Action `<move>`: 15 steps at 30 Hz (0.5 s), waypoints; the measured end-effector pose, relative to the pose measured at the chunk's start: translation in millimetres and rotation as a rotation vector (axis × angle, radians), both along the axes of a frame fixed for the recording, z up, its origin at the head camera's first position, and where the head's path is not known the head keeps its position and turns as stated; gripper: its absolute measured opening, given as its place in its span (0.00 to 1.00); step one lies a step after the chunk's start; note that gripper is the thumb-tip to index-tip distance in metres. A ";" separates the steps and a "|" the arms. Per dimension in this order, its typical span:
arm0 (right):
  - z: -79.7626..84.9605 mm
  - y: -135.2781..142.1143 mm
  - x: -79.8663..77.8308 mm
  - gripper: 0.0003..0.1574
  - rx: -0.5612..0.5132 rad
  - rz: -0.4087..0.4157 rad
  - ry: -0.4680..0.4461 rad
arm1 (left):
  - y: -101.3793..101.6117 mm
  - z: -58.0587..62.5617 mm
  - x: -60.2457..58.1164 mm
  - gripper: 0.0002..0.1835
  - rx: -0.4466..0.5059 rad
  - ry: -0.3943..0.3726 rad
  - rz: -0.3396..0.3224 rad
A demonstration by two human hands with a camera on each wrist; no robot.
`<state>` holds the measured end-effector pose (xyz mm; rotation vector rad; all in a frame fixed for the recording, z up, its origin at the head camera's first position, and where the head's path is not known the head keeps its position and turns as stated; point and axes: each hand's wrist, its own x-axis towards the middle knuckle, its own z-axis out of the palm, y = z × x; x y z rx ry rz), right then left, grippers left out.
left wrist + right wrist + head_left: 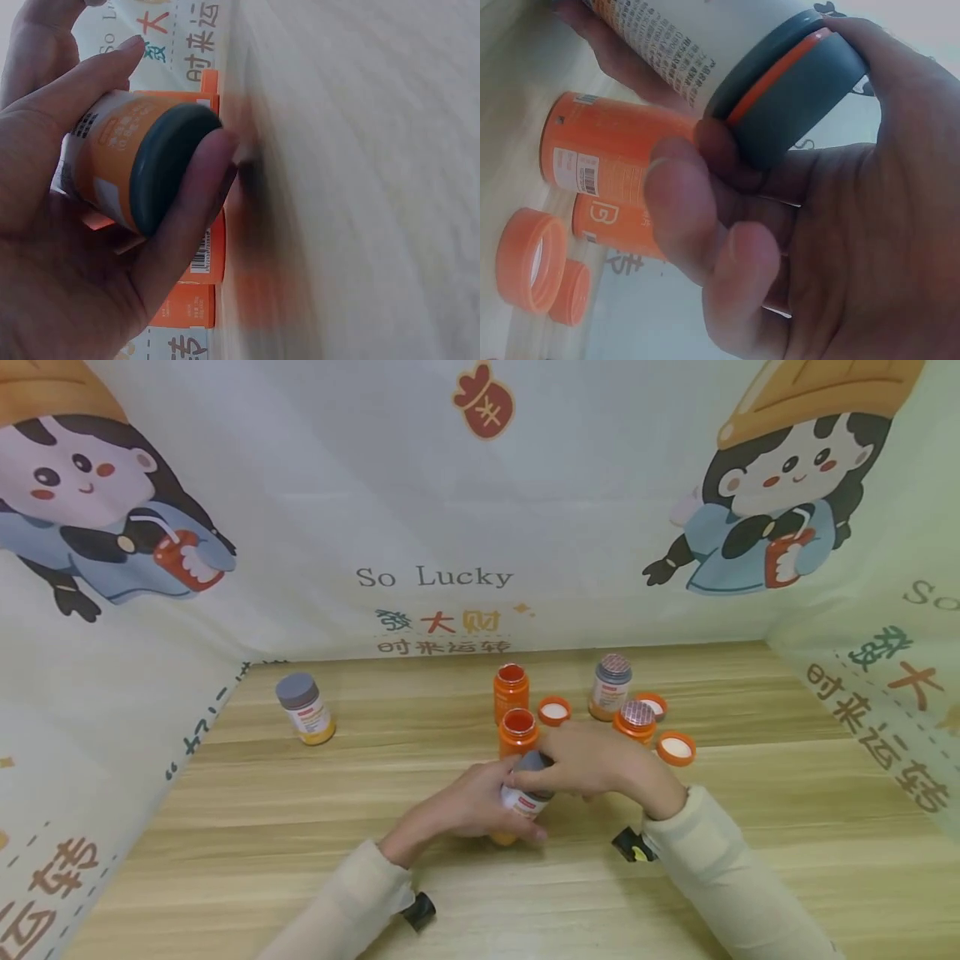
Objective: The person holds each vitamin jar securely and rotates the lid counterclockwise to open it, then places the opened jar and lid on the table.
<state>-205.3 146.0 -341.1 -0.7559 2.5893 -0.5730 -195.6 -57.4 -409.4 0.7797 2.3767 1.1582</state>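
Between my two hands is a jar with a white and orange label, held tilted. My left hand grips its body, and the left wrist view shows its dark base beside the thumb. My right hand pinches the dark grey lid from above, its thumb and fingers on the rim. An orange strip shows between lid and jar shoulder in the right wrist view. Just behind the hands stands an uncapped orange jar, with another uncapped orange jar behind it.
A grey-capped jar stands at the left. On the right are a grey jar and an orange jar, both topped with patterned foil. Loose lids, including a left one and a right one, lie nearby. A printed cloth encloses the table.
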 end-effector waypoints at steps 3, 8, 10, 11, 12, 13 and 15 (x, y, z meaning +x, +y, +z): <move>-0.2 -0.9 -1.4 0.31 0.015 0.009 0.007 | -3.1 -0.7 0.4 0.38 0.044 -0.050 -0.015; 0.0 -1.4 -2.3 0.33 0.046 0.021 0.027 | -4.7 -3.6 0.5 0.33 0.094 -0.081 -0.037; -0.4 -1.3 -2.5 0.32 0.044 0.023 0.027 | -4.9 -4.9 0.5 0.33 0.110 -0.104 -0.039; -0.7 -1.1 -2.5 0.32 0.043 0.024 0.026 | -5.1 -5.5 0.7 0.34 0.122 -0.126 -0.042; -1.0 -0.9 -2.6 0.32 0.040 0.025 0.023 | -5.3 -6.1 0.9 0.35 0.132 -0.149 -0.040; -1.5 -0.7 -2.6 0.31 0.033 0.025 0.014 | -5.5 -6.6 0.9 0.36 0.141 -0.173 -0.039; -1.9 0.3 -2.8 0.29 0.019 0.024 -0.005 | -5.9 -7.1 1.3 0.37 0.162 -0.223 -0.039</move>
